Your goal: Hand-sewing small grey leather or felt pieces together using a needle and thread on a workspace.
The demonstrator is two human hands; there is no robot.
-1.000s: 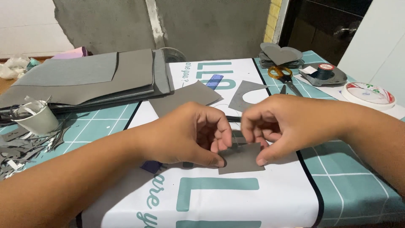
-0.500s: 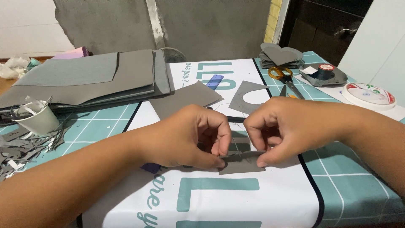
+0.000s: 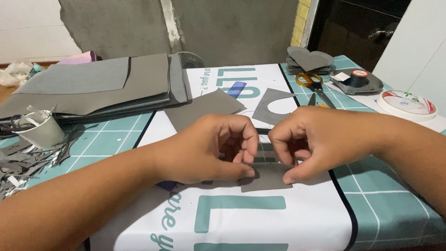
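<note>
I have both hands down at the middle of the table [image 3: 395,204], on the white printed sheet [image 3: 278,223] that lies over the teal cutting mat [image 3: 107,142]. My left hand [image 3: 209,148] is curled, thumb pressed flat on the near left edge of a small grey piece [image 3: 265,179], fingers bent over it; my right hand [image 3: 320,142] pinches the same piece from the other side, thumb tip on its right corner. So both hands are closed on that grey piece, which lies flat on the sheet between them, partly hidden under the fingers (I cannot tell whether they are folding it, peeling something or only holding it still). As for progress, I judge the work well under way but not finished: a pile of cut heart shapes [image 3: 309,59] sits at the far right, a grey offcut with a curved notch [image 3: 272,107] lies just beyond my hands, and scraps [image 3: 23,162] litter the left side beside a paper cup [image 3: 42,132]. Large grey sheets [image 3: 93,86] remain stacked at the far left, so plenty of stock looks uncut. The yellow-handled scissors [image 3: 313,83] lie well apart from both hands, near a roll of tape [image 3: 406,103].
</note>
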